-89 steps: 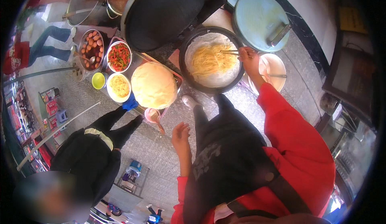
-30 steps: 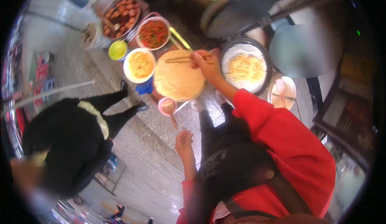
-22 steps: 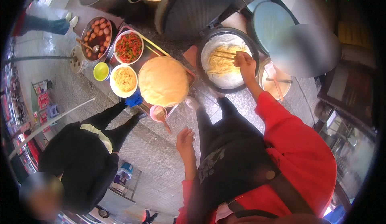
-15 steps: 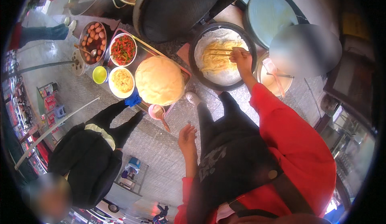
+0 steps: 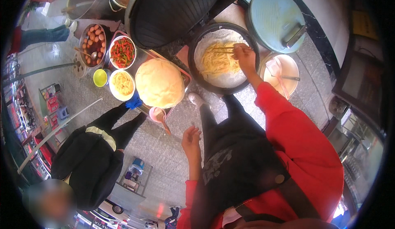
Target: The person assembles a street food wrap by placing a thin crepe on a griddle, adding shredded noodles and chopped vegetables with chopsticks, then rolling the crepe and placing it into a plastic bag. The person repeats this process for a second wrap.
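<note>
My right hand [image 5: 245, 58] is closed around a pair of chopsticks [image 5: 223, 49] over the round black griddle [image 5: 196, 73]. Their tips lie among pale yellow shreds [image 5: 218, 66], which look like shredded potato. The shreds are spread over a thin whitish sheet of dough [image 5: 225, 34] that covers the griddle's floor. In front of my apron hangs my left hand [image 5: 191, 140], empty, with its fingers loosely bent and apart. Nearest to it is a small pink bowl [image 5: 154, 113] with a brown-handled brush or spatula [image 5: 166, 127] in it.
The griddle's ridged black lid [image 5: 173, 15] stands raised behind. Left are a big round flatbread stack [image 5: 160, 83], a shreds bowl [image 5: 122, 86], a red-and-green pepper bowl [image 5: 122, 53] and an egg pot [image 5: 93, 44]. Right are a closed blue griddle [image 5: 273, 19] and a batter bowl [image 5: 293, 76]. A person [image 5: 88, 167] stands left.
My right hand has shifted slightly with the chopsticks, and the shreds lie differently on the dough. A blurred grey patch over the blue griddle is gone. My left hand stays about where it was.
</note>
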Tool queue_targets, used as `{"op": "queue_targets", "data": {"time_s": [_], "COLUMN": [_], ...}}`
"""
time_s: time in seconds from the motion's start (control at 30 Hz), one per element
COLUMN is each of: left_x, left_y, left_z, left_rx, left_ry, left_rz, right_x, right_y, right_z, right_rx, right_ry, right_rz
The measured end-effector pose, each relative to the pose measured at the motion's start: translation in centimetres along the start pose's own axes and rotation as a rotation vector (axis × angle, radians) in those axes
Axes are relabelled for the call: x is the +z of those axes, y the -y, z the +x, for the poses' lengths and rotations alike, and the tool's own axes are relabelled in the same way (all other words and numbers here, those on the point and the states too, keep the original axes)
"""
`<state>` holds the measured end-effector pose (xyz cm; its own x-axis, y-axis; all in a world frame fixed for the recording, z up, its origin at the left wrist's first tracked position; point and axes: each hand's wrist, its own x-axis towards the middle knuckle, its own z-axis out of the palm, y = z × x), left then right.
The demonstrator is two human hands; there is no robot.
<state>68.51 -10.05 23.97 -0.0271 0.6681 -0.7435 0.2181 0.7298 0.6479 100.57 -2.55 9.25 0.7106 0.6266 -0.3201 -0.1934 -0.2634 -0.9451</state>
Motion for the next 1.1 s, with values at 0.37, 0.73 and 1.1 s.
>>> {"op": "queue_targets", "data": {"time_s": [0.37,0.73,1.1], "left_x": [-0.1,-0.4,-0.2], "left_y": [0.0,-0.3,-0.3], "left_z": [0.7,1.1,1.3], "left_rx": [-0.017,-0.037,-0.035], "left_ry": [0.0,-0.013,0.0], "left_rz": [-0.016,-0.027,-0.009], "right_x": [1.1,-0.3,-0.6], "right_y": [0.5,1.1,1.3], "right_z": [-0.2,1.2,-1.0], "right_rx": [0.084,0.053,-0.307], "right_ry": [0.062,0.054,0.023], "right_rz": [0.067,0.014,-0.269]}}
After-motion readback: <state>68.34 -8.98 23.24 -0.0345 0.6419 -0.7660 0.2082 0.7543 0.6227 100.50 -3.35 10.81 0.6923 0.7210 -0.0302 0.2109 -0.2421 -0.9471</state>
